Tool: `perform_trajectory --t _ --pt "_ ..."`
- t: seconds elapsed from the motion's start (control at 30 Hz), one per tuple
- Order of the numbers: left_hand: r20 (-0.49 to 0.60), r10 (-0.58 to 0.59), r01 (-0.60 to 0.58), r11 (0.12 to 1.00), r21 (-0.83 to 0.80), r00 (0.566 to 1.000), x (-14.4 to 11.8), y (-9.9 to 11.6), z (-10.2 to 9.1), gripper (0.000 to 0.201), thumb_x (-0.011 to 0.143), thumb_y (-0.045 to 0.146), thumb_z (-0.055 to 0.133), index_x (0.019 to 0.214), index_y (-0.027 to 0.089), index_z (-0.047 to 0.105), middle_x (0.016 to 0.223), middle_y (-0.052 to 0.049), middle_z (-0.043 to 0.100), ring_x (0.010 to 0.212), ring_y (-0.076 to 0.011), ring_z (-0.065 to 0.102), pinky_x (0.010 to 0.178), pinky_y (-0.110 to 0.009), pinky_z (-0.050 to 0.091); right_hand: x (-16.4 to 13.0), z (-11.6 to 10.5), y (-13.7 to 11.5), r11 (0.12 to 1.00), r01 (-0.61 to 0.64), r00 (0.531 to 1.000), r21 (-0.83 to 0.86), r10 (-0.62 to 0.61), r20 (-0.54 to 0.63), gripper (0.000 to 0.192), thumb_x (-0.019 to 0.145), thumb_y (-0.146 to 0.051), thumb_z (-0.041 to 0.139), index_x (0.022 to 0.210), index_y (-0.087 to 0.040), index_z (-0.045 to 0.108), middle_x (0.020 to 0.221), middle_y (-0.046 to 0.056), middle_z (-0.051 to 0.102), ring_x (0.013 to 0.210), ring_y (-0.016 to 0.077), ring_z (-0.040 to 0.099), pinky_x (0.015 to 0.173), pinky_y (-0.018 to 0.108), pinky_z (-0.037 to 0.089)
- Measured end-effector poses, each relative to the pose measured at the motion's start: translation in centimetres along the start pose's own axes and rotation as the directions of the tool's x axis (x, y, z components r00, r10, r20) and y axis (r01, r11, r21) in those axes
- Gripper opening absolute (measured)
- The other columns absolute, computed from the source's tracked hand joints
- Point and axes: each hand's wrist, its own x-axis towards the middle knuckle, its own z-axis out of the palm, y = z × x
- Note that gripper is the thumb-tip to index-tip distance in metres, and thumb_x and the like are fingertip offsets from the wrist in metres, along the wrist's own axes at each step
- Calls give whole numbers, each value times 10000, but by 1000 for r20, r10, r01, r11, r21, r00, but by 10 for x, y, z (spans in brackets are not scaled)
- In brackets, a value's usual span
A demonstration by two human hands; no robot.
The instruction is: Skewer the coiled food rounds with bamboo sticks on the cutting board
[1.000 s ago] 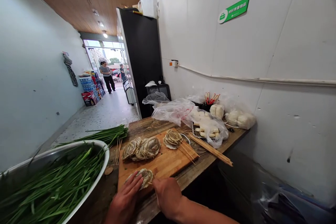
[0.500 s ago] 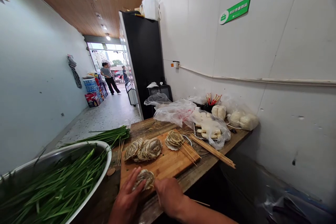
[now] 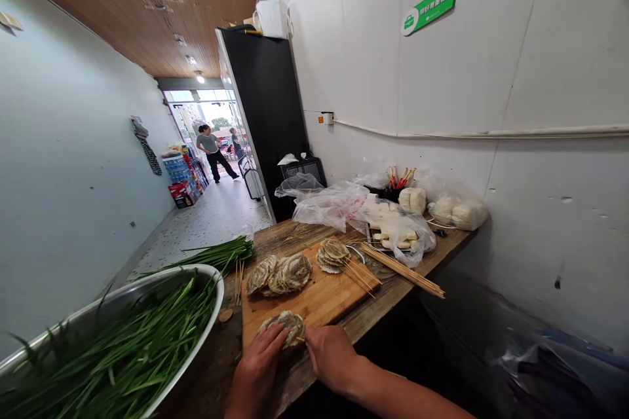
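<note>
A flat, round, brownish slice lies at the near end of a wooden cutting board. My left hand rests flat on its left side, fingers pressing it down. My right hand is closed at its right edge, pinching what looks like a thin skewer; the skewer itself is barely visible. Farther along the board lie a pile of loose slices and a stack of slices threaded on skewers.
A large metal bowl of green chives stands at left, with more chives behind it. Bare bamboo skewers, plastic bags and white buns sit along the wall. Two people stand by the far doorway.
The view has shifted so the board and hands sit farther right. My left hand has slid down off the slice's top, fingers now on its left side. The right hand stays at its edge.
</note>
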Motion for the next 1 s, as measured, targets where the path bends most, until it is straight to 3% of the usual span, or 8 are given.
perform_trajectory --t 0.1,0.17,0.33,0.47,0.63,0.83,1.0 --pt "1 -11 11 1000 -8 1000 0 1 0 313 886 260 426 1149 270 595 1148 -46 632 1083 -197 575 883 -339 507 -1 -17 3 997 -22 999 -80 25 42 243 861 -236 428 942 -126 629 847 125 703 756 243 667 605 292 480" --pt "7 -34 34 999 -8 999 0 2 -1 308 884 257 430 1140 281 599 1147 -36 633 1080 -201 577 872 -352 515 1 -32 17 992 -63 998 -111 63 -5 298 894 -288 381 903 -142 640 837 115 701 749 232 660 613 296 475" --pt "-1 -60 60 998 -7 998 0 3 0 305 876 243 442 1130 291 604 1139 -25 637 1067 -199 586 860 -354 528 9 -60 84 950 -297 934 -94 269 -235 225 872 -222 422 918 -175 637 937 81 670 917 203 592 782 296 427" --pt "-15 -56 56 998 -18 998 -2 2 4 301 877 242 449 1134 273 601 1140 -33 636 1081 -199 577 870 -353 525 12 -57 128 915 -395 897 -81 366 -247 226 838 -220 482 991 -130 621 987 131 644 945 230 568 801 315 400" --pt "-29 -78 76 995 -58 997 -3 3 6 297 874 243 461 1134 278 601 1151 -29 630 1090 -191 571 906 -345 503 14 -39 152 917 -398 887 24 391 -247 217 836 -199 453 891 -134 652 900 111 667 861 206 592 737 282 387" --pt "-30 -89 86 993 -86 996 -2 5 3 291 880 258 456 1128 290 605 1142 -18 636 1093 -182 569 928 -331 487 23 -32 174 897 -346 842 276 426 -331 298 851 -206 369 779 -154 654 723 63 641 712 170 564 664 270 368" --pt "-33 -92 89 994 -70 995 -2 6 3 282 881 268 457 1119 284 607 1126 -12 644 1071 -173 582 921 -324 493 25 -41 182 788 -235 784 568 499 -368 342 834 -338 366 838 -125 633 575 20 545 553 140 480 547 257 354"
